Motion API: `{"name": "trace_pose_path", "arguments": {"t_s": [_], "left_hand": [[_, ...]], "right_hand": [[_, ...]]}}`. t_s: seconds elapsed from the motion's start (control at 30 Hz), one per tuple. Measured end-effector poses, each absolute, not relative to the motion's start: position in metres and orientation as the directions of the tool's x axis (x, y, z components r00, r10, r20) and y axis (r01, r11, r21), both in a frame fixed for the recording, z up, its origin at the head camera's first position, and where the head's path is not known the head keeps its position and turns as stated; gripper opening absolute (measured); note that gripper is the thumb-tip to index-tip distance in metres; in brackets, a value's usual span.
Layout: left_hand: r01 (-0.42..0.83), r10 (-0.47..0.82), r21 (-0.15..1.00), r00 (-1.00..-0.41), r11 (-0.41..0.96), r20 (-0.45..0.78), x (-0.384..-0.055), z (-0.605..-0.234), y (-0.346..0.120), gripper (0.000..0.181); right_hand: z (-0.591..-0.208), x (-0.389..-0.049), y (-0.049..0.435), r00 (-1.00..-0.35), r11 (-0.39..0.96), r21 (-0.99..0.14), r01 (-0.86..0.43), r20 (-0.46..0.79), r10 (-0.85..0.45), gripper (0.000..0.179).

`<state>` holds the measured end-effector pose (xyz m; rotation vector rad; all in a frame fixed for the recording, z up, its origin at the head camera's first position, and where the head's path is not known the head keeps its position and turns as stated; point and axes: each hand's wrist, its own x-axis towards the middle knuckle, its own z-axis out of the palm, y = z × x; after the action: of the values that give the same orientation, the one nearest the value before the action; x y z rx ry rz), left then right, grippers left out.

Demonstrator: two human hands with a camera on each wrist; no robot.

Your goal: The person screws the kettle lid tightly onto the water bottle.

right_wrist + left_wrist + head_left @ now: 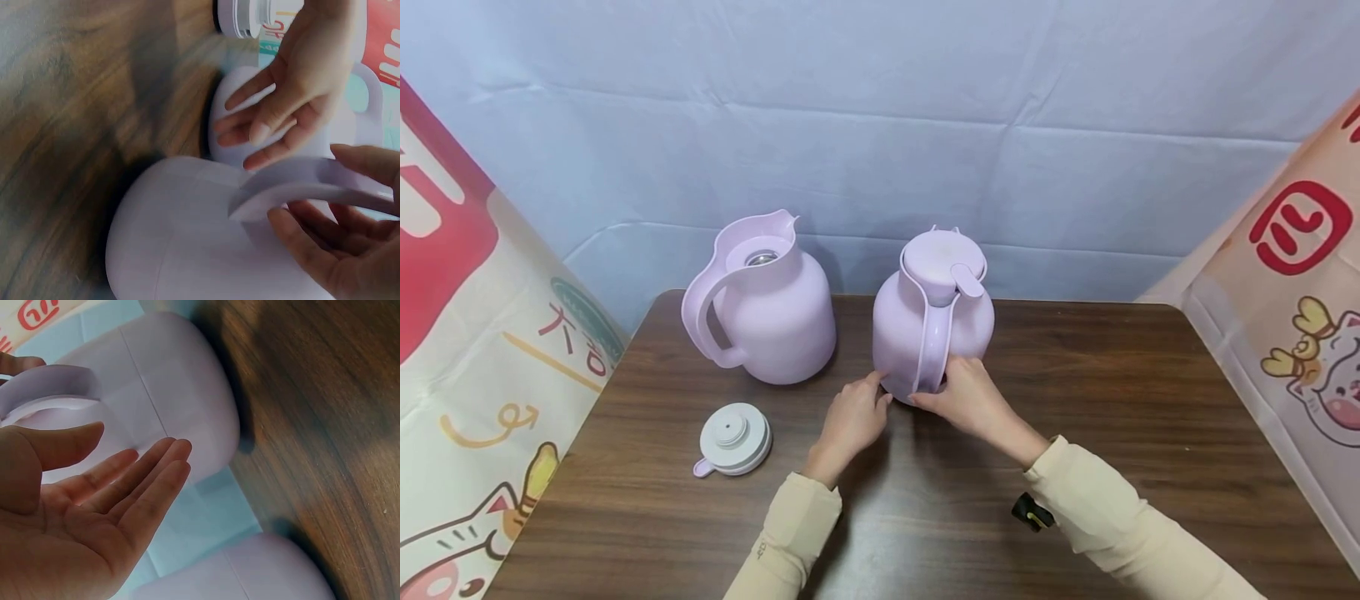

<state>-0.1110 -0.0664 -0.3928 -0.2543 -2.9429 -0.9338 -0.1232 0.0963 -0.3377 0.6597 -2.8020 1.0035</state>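
Step in hand: judged to be steadying or positioning the lidded jug by its handle; whether it is being set down or taken up, cannot tell.
Next move calls for: by my reckoning, any shift or turn of it wants a sure hold low on the handle, with a flat palm against the side to keep it from swinging.
Lidded jug: upright on the table, ahead of both hands and nearer the right; handle faces the person.
Right hand: at the lower part of the handle, thumb one side, fingers curled through the loop; holds it, apparently loosely.
Left hand: just left of the jug's base, fingers extended and a little spread, thumb apart, gripping nothing; whether fingertips touch the jug, cannot tell.
Jug's lid: sits in the mouth; its tab points right of the handle line. Fully seated or not, unclear.
Uncovered jug: upright, left of the lidded one and apart from it, farther off than the left hand.
Loose lid: on the table before the uncovered jug, apparently underside up, well left of the left hand.
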Motion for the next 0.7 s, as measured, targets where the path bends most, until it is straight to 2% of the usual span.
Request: {"name": "trace_pose_path", "arguments": {"t_s": [0.17,0.3,0.53,0.7], "left_hand": [[0.155,0.139,0.572,-0.988,0.805,0.072,-0.112,-0.393,-0.066,0.034],[0.126,0.145,0.575,-0.989,0.808,0.013,-0.112,-0.395,-0.067,0.036],[0.077,0.135,0.517,-0.988,0.853,-0.074,-0.111,-0.403,-0.072,0.011],[0.029,0.108,0.46,-0.983,0.888,-0.146,-0.111,-0.414,-0.077,0.016]], "right_hand": [[-0.339,-0.122,0.093,-0.922,0.717,-0.58,-0.387,0.222,-0.318,0.034],[-0.338,-0.121,0.093,-0.923,0.716,-0.584,-0.383,0.212,-0.32,0.033],[-0.338,-0.121,0.094,-0.923,0.709,-0.595,-0.379,0.19,-0.334,0.027],[-0.338,-0.121,0.094,-0.917,0.706,-0.589,-0.393,0.198,-0.345,0.025]]}}
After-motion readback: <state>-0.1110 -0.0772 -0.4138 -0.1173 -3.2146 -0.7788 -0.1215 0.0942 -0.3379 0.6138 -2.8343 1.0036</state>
